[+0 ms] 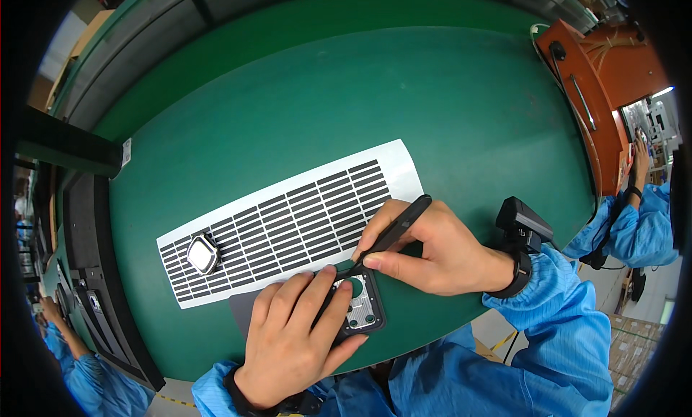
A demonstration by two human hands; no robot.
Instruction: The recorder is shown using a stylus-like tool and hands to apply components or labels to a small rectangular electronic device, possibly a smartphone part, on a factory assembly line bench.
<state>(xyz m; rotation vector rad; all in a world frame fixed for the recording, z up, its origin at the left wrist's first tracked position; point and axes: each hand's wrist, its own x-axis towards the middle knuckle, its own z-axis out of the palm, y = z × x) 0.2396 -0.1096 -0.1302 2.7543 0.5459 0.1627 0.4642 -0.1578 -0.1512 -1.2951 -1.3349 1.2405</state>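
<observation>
My left hand [292, 330] lies over a flat dark phone housing [380, 317], fingers across it and thumb along its near edge. A silver plate with round holes [360, 305] shows at the housing's right end; the hand covers much of the rest. My right hand [440, 251] pinches slim black tweezers [400, 226], slanting down to the housing's upper edge near my left fingertips. Their tip, and anything in it, is too small to make out. Just beyond lies a white sheet [401, 165] with rows of black strips. A small silver, round-cornered piece [203, 254] sits on its left end.
Beneath everything is a green table mat [461, 107]. A black frame [101, 287] borders the left side, and an orange cabinet [577, 92] with cables stands at the far right. A black device [524, 222] is by my right wrist. Other people in blue sleeves [641, 226] are at both sides.
</observation>
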